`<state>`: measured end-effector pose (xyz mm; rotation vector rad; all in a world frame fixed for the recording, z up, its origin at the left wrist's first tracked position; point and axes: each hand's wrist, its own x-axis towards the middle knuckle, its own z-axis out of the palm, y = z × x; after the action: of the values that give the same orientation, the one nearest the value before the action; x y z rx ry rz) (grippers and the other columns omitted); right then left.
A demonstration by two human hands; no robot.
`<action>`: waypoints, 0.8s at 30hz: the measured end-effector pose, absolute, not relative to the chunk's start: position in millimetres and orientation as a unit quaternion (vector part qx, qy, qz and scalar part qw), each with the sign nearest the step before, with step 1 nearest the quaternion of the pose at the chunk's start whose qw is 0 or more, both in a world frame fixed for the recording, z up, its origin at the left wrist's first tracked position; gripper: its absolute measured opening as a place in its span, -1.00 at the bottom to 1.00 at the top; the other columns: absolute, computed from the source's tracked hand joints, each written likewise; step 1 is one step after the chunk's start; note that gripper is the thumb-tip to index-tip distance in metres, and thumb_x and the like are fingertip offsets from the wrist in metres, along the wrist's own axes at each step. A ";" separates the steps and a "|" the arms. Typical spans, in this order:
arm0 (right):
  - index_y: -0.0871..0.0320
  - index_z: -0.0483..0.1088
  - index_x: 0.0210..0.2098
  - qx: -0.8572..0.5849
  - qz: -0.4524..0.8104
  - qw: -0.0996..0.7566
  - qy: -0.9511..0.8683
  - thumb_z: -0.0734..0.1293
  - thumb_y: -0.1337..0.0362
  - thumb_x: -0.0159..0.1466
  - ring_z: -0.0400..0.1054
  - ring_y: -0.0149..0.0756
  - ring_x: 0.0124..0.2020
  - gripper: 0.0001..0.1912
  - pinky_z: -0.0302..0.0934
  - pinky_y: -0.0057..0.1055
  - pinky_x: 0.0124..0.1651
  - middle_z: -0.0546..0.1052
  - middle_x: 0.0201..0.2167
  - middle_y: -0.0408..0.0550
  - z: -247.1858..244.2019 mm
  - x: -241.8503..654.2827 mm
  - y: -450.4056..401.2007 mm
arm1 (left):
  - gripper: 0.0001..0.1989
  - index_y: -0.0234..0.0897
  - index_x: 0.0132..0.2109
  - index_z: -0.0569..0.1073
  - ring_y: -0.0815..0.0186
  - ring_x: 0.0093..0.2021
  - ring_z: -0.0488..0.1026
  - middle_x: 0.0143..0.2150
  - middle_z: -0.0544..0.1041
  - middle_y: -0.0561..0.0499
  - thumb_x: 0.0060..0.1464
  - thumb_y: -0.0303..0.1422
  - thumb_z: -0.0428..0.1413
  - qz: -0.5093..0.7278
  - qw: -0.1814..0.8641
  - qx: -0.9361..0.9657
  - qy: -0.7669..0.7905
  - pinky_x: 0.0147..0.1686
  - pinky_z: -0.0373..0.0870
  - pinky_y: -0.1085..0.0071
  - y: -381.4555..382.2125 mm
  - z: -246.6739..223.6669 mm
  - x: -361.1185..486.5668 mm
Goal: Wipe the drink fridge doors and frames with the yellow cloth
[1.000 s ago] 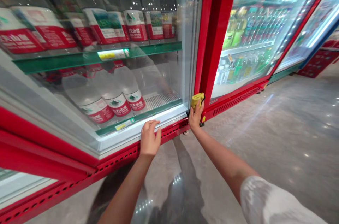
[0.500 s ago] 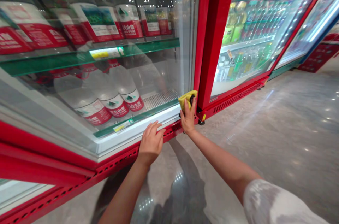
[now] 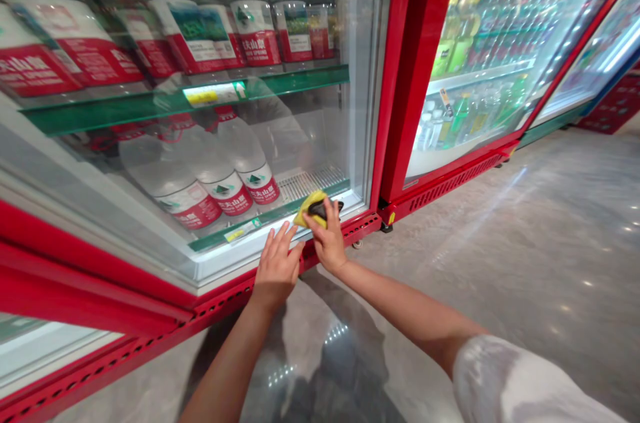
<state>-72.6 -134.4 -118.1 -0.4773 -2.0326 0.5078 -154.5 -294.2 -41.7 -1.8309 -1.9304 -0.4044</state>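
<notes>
A red-framed fridge with a glass door [image 3: 393,76] fills the left and middle of the view. Against the lower edge of its glass, my right hand [image 3: 327,236] presses a folded yellow cloth [image 3: 304,209] together with a black object [image 3: 318,209]. My left hand [image 3: 277,261] lies just left of it on the lower door frame [image 3: 225,267], empty, its fingers spread. Behind the glass, bottles with red and white labels [image 3: 260,184] stand on the bottom shelf, and larger ones [image 3: 255,33] on the green-edged shelf [image 3: 295,81] above.
A second red fridge [image 3: 420,76] with drink bottles stands to the right, and further coolers line up beyond it. Grey shiny floor [image 3: 475,276] stretches below and to the right. Part of another red-framed unit [image 3: 65,296] shows at the lower left.
My right hand has moved left along the lower edge with the yellow cloth, away from the corner and close to my left hand. The view has shifted slightly.
</notes>
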 end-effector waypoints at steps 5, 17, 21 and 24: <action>-0.28 0.52 0.05 -0.018 0.126 0.374 -0.919 0.35 0.42 0.35 -0.12 -0.20 0.52 -0.56 -0.08 0.21 0.46 0.36 0.36 -0.28 -142.6 -33.4 -97.0 | -0.61 -0.19 0.07 0.57 0.00 0.46 0.17 0.27 0.47 -0.20 0.20 -0.55 0.01 -0.123 0.225 -0.675 -0.692 0.42 0.14 -0.16 -296.6 -52.7 -159.6; -0.03 0.16 0.42 -0.287 0.236 0.605 -0.704 0.17 0.55 0.27 -0.33 -0.03 0.55 -0.23 -0.15 0.09 0.50 -0.33 0.56 -0.06 -161.3 -41.7 -84.4 | -0.35 -0.14 0.40 0.30 0.08 0.53 -0.08 0.52 0.06 -0.08 0.18 -0.53 0.06 -0.051 0.243 -0.642 -0.726 0.50 -0.16 -0.06 -309.4 -70.1 -171.6; -0.17 0.49 0.16 -0.114 0.149 0.463 -0.866 0.33 0.54 0.26 -0.35 0.01 0.55 -0.41 -0.11 0.16 0.49 -0.01 0.53 -0.24 -166.8 -37.0 -95.9 | -0.28 -0.11 0.45 0.19 0.08 0.55 -0.18 0.54 -0.05 -0.05 0.17 -0.48 0.11 -0.046 0.249 -0.642 -0.723 0.50 -0.26 -0.06 -307.6 -77.7 -175.9; -0.18 0.60 -0.07 -0.043 0.103 0.438 -0.892 0.35 0.49 0.29 -0.04 -0.15 0.50 -0.58 0.08 -0.01 0.46 0.35 0.36 -0.30 -175.3 -5.0 -73.8 | -0.25 -0.08 0.47 0.15 0.10 0.55 -0.20 0.54 -0.07 -0.04 0.17 -0.48 0.11 -0.050 0.251 -0.645 -0.720 0.50 -0.28 -0.06 -306.6 -79.7 -177.4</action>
<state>-5.0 -73.8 -175.3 -0.1059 -2.2165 0.2569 -177.4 -306.6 -79.7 -1.7553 -1.9606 -0.1359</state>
